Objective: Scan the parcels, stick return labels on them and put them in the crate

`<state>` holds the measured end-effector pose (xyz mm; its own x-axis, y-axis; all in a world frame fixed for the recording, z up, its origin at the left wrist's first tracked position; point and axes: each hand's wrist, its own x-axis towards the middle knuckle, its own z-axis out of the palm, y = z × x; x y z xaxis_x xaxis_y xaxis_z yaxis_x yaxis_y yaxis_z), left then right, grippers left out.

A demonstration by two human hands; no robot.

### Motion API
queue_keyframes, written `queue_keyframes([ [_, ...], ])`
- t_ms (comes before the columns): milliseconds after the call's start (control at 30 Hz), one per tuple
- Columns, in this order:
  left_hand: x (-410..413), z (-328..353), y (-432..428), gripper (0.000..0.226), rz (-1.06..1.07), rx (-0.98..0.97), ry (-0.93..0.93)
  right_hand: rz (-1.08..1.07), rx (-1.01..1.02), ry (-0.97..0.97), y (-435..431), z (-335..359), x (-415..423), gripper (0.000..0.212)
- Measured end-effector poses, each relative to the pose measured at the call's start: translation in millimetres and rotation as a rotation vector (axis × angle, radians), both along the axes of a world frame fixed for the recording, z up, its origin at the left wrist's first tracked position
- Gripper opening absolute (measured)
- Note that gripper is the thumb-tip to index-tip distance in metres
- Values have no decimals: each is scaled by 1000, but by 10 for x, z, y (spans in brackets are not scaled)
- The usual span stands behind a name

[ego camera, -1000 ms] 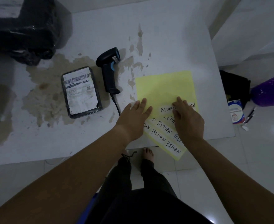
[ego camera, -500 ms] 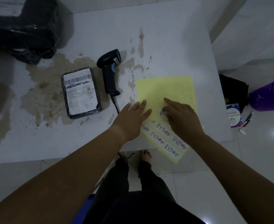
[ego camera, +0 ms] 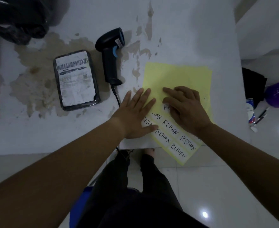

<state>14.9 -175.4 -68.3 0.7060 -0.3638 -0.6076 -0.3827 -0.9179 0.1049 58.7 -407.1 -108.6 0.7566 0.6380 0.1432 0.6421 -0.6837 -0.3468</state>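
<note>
Right hand [ego camera: 186, 109] fingers [ego camera: 168, 91] bent, tips on white handwritten RETURN label [ego camera: 166, 106] of yellow paper sheet [ego camera: 178, 76]; pinched or not, cannot tell. Left hand [ego camera: 133, 117] fingers straight, flat, pinning sheet's 9 o'clock edge. Black wrapped parcel [ego camera: 76, 79] at sheet's 9 o'clock on stained white surface [ego camera: 184, 30]: no return label yet; crate unseen. Forearms reach from 6 o'clock.

At frame centre, the left hand [ego camera: 135, 116] presses flat on the yellow label sheet's [ego camera: 176, 76] left edge, and the right hand [ego camera: 184, 109] rests on it with bent fingers. A parcel [ego camera: 76, 79] and scanner [ego camera: 110, 53] lie upper left.
</note>
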Motion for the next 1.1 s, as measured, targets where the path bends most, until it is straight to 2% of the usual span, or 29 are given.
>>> queue_keyframes([
  [167, 23, -37, -31, 116, -9, 48, 31, 20, -27, 8, 0, -3, 5, 25],
  [433, 64, -12, -47, 116, -27, 85, 65, 33, -103, 38, 6, 35, 14, 31],
  [600, 75, 16, -60, 115, -16, 91, 87, 56, -130, 38, 5, 33, 24, 26],
  [833, 78, 16, -61, 116, -23, 105, 96, -24, 0, 94, 46, 42, 54, 30],
  [967, 72, 5, -56, 116, -30, 104, 99, -7, 21, 101, 126, 161, 124, 15],
  [1100, 80, 9, -49, 116, -29, 103, 104, 12, -52, 76, 138, 164, 146, 16],
])
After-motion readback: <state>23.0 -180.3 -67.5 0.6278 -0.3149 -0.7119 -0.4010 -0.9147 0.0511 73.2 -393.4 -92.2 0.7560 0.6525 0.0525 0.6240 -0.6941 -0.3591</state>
